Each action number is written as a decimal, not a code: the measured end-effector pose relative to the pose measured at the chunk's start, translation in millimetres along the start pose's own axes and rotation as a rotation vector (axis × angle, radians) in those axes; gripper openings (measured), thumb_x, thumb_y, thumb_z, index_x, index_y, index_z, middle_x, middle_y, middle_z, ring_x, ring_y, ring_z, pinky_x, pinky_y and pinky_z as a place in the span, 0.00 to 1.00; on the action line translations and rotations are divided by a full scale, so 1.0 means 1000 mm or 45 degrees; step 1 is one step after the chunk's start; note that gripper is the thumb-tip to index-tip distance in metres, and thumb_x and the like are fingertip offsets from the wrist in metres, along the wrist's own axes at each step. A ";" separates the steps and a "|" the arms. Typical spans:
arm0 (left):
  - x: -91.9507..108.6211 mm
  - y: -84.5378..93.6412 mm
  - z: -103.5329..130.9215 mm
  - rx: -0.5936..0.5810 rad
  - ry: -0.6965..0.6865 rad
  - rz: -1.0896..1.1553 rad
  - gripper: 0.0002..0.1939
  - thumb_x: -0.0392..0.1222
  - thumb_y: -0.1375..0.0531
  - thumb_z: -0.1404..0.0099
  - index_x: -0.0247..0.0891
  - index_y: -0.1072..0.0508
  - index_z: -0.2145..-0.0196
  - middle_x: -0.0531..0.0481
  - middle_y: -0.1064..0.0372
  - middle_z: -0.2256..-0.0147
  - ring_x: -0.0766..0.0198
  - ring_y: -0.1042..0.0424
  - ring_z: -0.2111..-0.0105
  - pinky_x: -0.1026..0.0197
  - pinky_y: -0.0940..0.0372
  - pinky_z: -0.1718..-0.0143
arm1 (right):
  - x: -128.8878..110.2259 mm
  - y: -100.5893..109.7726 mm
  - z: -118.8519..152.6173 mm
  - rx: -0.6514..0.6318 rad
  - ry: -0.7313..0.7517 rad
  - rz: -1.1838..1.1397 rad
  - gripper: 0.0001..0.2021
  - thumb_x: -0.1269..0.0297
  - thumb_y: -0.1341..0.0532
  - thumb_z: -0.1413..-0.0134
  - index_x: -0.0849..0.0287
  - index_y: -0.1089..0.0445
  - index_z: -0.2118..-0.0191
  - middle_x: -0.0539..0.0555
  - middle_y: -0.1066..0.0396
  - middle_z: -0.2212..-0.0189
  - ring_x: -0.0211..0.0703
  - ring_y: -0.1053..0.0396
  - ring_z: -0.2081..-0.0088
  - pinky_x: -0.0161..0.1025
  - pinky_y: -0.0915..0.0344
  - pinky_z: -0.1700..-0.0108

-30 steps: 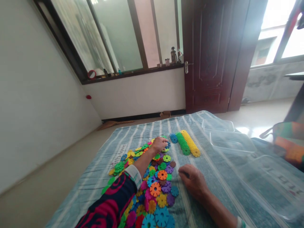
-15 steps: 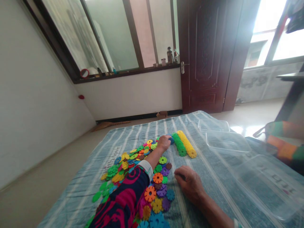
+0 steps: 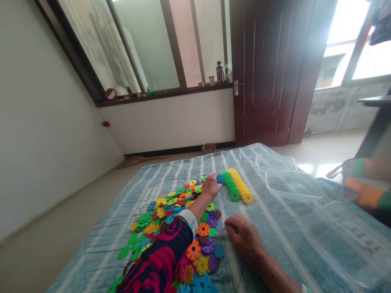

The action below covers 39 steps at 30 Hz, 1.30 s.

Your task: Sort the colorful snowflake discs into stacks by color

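My left hand (image 3: 211,186) reaches over the far end of a spread pile of coloured plastic notched discs (image 3: 193,249). Its fingers are bent downward and closed, and whatever they hold is hidden. Right beside these fingers lie blue notched discs (image 3: 220,179). Next to the blue ones, a row of overlapping green discs (image 3: 231,188) runs alongside a longer row of yellow discs (image 3: 241,186). My right hand (image 3: 243,235) rests on the striped cloth to the right of the pile, curled into a loose fist with nothing showing in it.
Clear plastic boxes (image 3: 293,184) stand on the right side of the striped bed cover (image 3: 269,228), with a large transparent lid or tray (image 3: 345,244) nearer me. A colourful bag-like thing (image 3: 360,179) is at the far right. Behind are a brown door (image 3: 264,73) and a windowsill.
My left hand has drawn back a little from the blue discs, its fingers now bent lower, so more of the blue shows. My right hand has stayed in place.
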<state>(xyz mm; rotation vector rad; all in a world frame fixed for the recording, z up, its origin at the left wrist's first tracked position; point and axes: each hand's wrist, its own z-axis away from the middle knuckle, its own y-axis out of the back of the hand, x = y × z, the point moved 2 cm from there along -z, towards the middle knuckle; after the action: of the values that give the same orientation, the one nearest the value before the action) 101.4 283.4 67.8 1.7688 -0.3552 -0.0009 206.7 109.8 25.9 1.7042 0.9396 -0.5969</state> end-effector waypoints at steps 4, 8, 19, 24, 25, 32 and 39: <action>0.004 -0.003 0.003 0.013 0.039 -0.017 0.17 0.40 0.41 0.44 0.37 0.29 0.56 0.44 0.28 0.58 0.57 0.29 0.56 0.62 0.36 0.57 | 0.000 0.000 0.000 -0.001 0.004 -0.005 0.09 0.68 0.46 0.46 0.58 0.29 0.71 0.50 0.30 0.71 0.38 0.35 0.65 0.33 0.43 0.62; 0.007 -0.002 0.004 0.016 0.065 -0.031 0.17 0.40 0.42 0.43 0.37 0.29 0.56 0.44 0.28 0.57 0.58 0.29 0.56 0.63 0.36 0.57 | 0.002 -0.001 0.001 -0.006 0.015 -0.011 0.08 0.68 0.45 0.46 0.58 0.29 0.70 0.50 0.30 0.70 0.38 0.35 0.65 0.33 0.43 0.61; -0.048 0.049 0.035 -0.108 -0.033 -0.110 0.08 0.37 0.43 0.45 0.38 0.24 0.68 0.50 0.26 0.66 0.62 0.29 0.64 0.65 0.38 0.63 | 0.007 -0.002 0.004 -0.011 0.038 -0.033 0.09 0.65 0.46 0.46 0.57 0.29 0.71 0.51 0.30 0.70 0.40 0.34 0.65 0.34 0.41 0.61; -0.102 0.085 0.069 -0.167 -0.008 -0.178 0.07 0.35 0.44 0.47 0.37 0.25 0.75 0.51 0.27 0.71 0.64 0.30 0.68 0.66 0.41 0.68 | 0.008 -0.001 0.004 -0.005 0.048 0.004 0.11 0.64 0.47 0.46 0.56 0.28 0.71 0.52 0.29 0.70 0.40 0.34 0.66 0.34 0.41 0.61; -0.112 0.091 0.075 -0.174 0.004 -0.193 0.07 0.35 0.44 0.47 0.38 0.26 0.76 0.51 0.28 0.72 0.64 0.31 0.69 0.66 0.41 0.68 | 0.008 -0.002 0.005 -0.003 0.049 0.011 0.11 0.64 0.46 0.46 0.56 0.28 0.71 0.52 0.29 0.70 0.40 0.34 0.65 0.34 0.41 0.61; -0.154 0.100 0.103 -0.205 0.068 -0.260 0.07 0.37 0.44 0.46 0.39 0.25 0.74 0.52 0.28 0.73 0.64 0.30 0.69 0.66 0.42 0.68 | 0.013 -0.004 0.005 0.004 0.056 -0.010 0.10 0.63 0.46 0.46 0.56 0.27 0.70 0.52 0.29 0.69 0.41 0.33 0.64 0.35 0.40 0.60; -0.153 0.094 0.108 -0.205 0.078 -0.323 0.09 0.39 0.44 0.45 0.41 0.24 0.69 0.52 0.27 0.66 0.62 0.29 0.64 0.65 0.40 0.64 | 0.013 -0.004 0.005 -0.003 0.055 -0.014 0.11 0.63 0.46 0.46 0.56 0.27 0.70 0.52 0.29 0.69 0.41 0.33 0.65 0.35 0.39 0.60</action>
<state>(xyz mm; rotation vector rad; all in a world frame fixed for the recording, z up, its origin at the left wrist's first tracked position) -87.7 200.0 103.1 1.6398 -0.0822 -0.1521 211.0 109.9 12.2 1.7166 0.9799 -0.5678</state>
